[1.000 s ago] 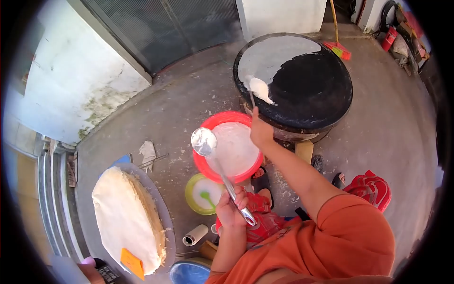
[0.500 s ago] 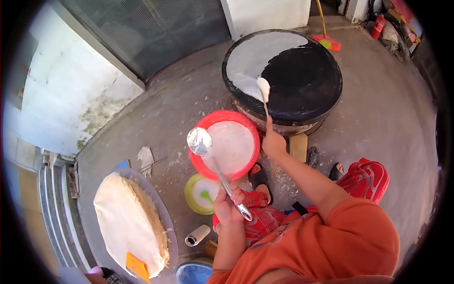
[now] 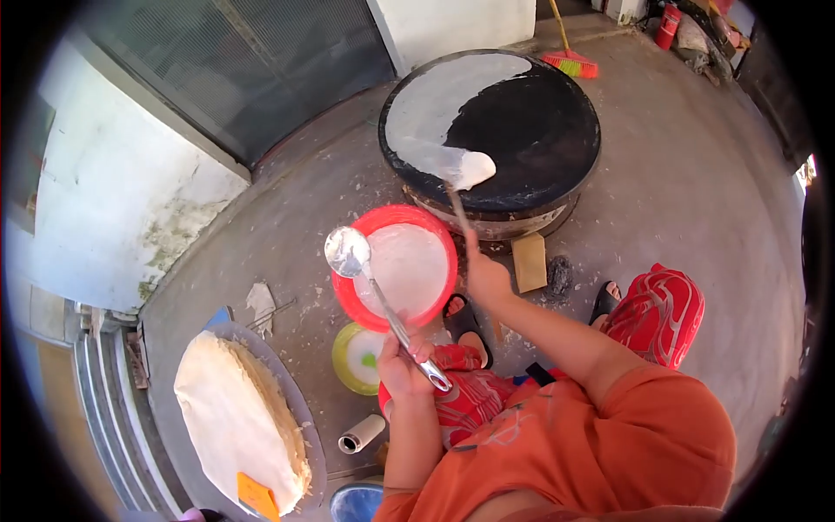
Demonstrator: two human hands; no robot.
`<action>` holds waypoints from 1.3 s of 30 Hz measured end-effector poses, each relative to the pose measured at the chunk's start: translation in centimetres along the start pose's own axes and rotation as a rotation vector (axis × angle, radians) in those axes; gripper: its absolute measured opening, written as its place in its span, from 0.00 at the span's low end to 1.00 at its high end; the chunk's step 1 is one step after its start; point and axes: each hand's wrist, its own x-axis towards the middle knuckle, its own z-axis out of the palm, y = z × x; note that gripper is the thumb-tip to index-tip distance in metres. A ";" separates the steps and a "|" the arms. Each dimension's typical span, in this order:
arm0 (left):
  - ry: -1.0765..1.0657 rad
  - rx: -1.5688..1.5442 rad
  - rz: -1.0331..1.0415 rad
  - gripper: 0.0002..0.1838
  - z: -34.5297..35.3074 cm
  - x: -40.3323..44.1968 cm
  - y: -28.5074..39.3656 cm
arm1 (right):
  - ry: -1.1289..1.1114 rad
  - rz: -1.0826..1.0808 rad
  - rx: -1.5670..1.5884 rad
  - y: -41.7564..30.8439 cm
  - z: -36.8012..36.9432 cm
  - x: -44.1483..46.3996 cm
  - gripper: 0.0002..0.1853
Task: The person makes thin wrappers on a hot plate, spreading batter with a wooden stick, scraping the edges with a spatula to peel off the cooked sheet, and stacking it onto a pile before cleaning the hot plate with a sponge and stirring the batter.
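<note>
Above the red basin (image 3: 344,297), a metal ladle (image 3: 387,309) is held, the left hand (image 3: 405,361) wrapped round its handle; over right, a spreader (image 3: 458,207) is gripped by the closed right hand (image 3: 489,283), its head by some white batter (image 3: 475,171) on the black griddle (image 3: 539,130).

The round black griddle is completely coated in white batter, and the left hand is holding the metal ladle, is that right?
Not quite: the griddle is only partly coated. The head view shows white batter along its left side, with a large bare black area to the right. The left hand does hold the metal ladle.
</note>
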 end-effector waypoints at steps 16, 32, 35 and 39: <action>-0.005 0.104 0.013 0.17 1.0 0.2 -1.9 | 0.133 -0.052 -0.045 8.6 -2.7 1.3 0.39; -0.007 0.122 0.011 0.17 1.4 1.5 -3.8 | 0.160 0.337 0.759 15.8 -6.6 0.9 0.20; -0.003 0.118 0.010 0.17 1.7 1.5 -4.1 | 0.325 -0.215 -0.064 14.3 -5.5 -1.1 0.26; 0.033 0.099 -0.016 0.16 2.0 1.4 -4.2 | 0.417 0.004 -0.284 18.9 -9.7 1.1 0.20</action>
